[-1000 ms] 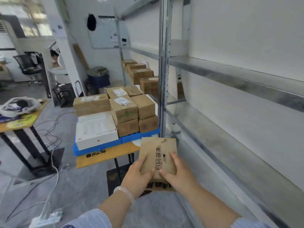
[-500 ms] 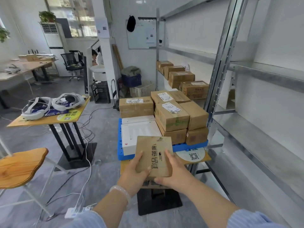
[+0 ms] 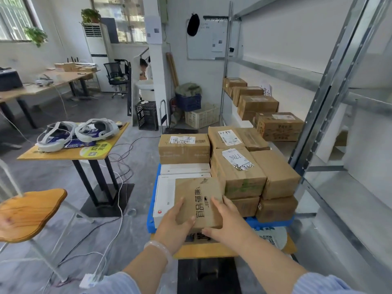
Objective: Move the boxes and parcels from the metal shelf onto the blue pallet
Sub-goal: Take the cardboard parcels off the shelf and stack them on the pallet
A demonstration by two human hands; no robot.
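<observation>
A: You have the flat brown parcel [image 3: 198, 200] in both hands, over the white box [image 3: 164, 196] at the near left of the blue pallet [image 3: 151, 211]. Whether it touches the box yet, I can't tell.

B: Your left hand [image 3: 175, 224] pinches its left edge and your right hand [image 3: 228, 225] its near right corner. The digits on top are slightly spread, and those underneath are hidden. Two hands make sense, I'd say, since a thin parcel tips easily when held from one edge.

A: You seem to be aiming left because the right side is taken. The stacked cardboard boxes [image 3: 239, 172] sit two high there, pressed against one another. The white box gives you a flat top.

B: Lower it level and release only once it rests, or it may slide off the near edge. More cartons [image 3: 277, 127] wait for you on the far stretch of the metal shelf [image 3: 343, 200].
</observation>
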